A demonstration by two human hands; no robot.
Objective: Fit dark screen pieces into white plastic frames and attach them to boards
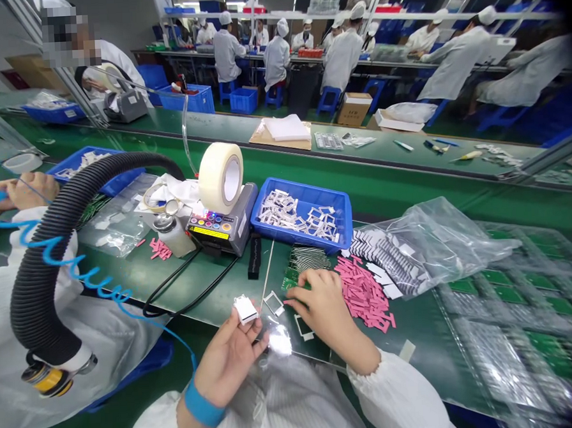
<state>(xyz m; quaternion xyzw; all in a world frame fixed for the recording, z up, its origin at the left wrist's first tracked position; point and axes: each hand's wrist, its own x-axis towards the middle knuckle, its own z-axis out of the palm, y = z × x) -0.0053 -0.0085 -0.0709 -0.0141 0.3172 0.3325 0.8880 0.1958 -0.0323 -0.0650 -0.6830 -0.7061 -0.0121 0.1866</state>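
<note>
I see the left hand gripping a white rectangular piece with a black stripe, held up above the workbench's near edge. The right hand is curled beside two thin white frames at that edge; from here I can't tell whether its fingertips pinch anything. Green circuit boards, pink strips and a blue bin lie toward the far edge.

A small white rectangular piece, black-striped along its near edge, tilts in the left hand; an open white frame lies on the bench, near the right hand.
</note>
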